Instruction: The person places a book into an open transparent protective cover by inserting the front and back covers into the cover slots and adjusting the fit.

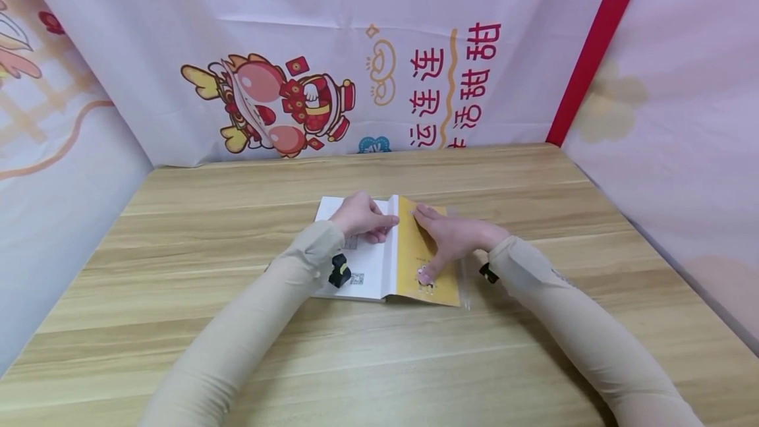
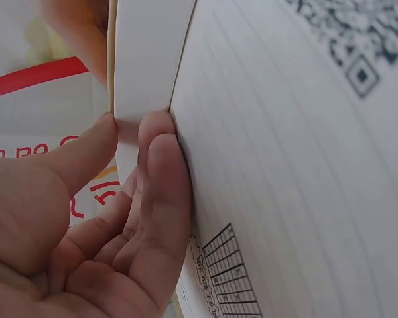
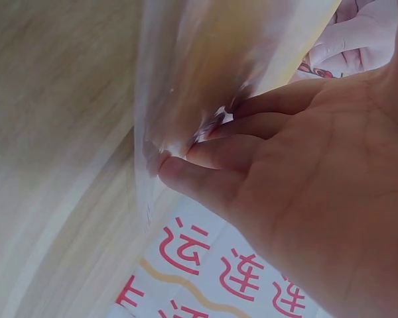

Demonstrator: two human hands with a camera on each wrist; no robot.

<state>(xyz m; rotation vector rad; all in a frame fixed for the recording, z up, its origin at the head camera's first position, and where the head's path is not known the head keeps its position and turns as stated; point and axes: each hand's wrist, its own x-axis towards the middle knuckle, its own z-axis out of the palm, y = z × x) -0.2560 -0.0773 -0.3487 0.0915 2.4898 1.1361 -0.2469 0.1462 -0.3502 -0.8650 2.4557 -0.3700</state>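
Note:
A book with white pages [image 1: 369,287] lies open on the table, its yellow cover [image 1: 409,252] spread to the right. Beside the fold, my left hand [image 1: 360,215] pinches the white strip [image 2: 146,59] along the cover's edge, thumb on one side and curled fingers on the other. Those fingertips also touch the printed page in the left wrist view. My right hand [image 1: 453,239] rests on the yellow cover with fingers spread, its thumb over a small cartoon figure. In the right wrist view, its fingertips touch clear plastic film [image 3: 152,86] at the cover's outer edge.
The wood-grain table [image 1: 237,348] extends around the book. A white printed cloth [image 1: 284,12] with red lettering and cartoons hangs behind it, and more cloth [image 1: 682,170] hangs at the sides. A small black wrist device [image 1: 340,271] sits by the left sleeve.

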